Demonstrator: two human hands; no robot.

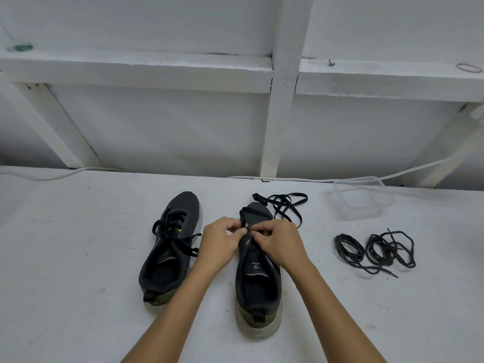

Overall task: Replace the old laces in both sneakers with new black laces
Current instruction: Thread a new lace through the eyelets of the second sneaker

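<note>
The left hand [221, 241] and right hand [277, 243] cover the middle of the right sneaker [258, 281], so its lace holes are hidden; the flat black lace [284, 205] goes under the fingers; both arms are cut off at the bottom edge.

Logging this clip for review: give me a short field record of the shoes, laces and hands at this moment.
left sneaker: laced, untouched
right sneaker: between both hands
flat lace: trails past the right sneaker's toe
left hand: pinches the lace at the eyelets
right hand: pinches at the same spot
coiled laces: two bundles, right of the shoes
clear container: behind the bundles
</note>
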